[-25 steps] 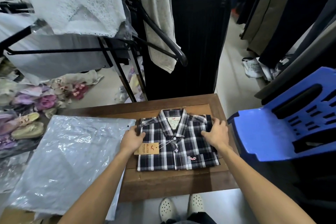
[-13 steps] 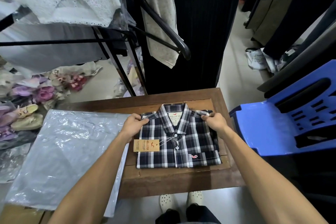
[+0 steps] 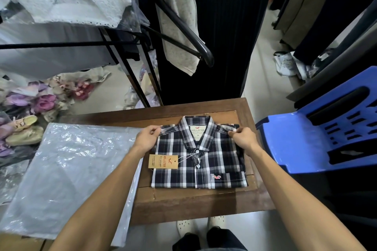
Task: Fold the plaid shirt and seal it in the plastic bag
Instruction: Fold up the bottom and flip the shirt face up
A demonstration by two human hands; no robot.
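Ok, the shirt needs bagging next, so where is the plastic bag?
In the head view the plastic bag lies flat at the left, partly over the wooden table's left edge, beside the folded plaid shirt.

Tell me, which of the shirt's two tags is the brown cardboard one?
The hang tag lying off the plaid shirt near the left hand. The other, the neck label, is white and sewn inside the collar.

Wooden table on pale floor, blue plastic chair beside
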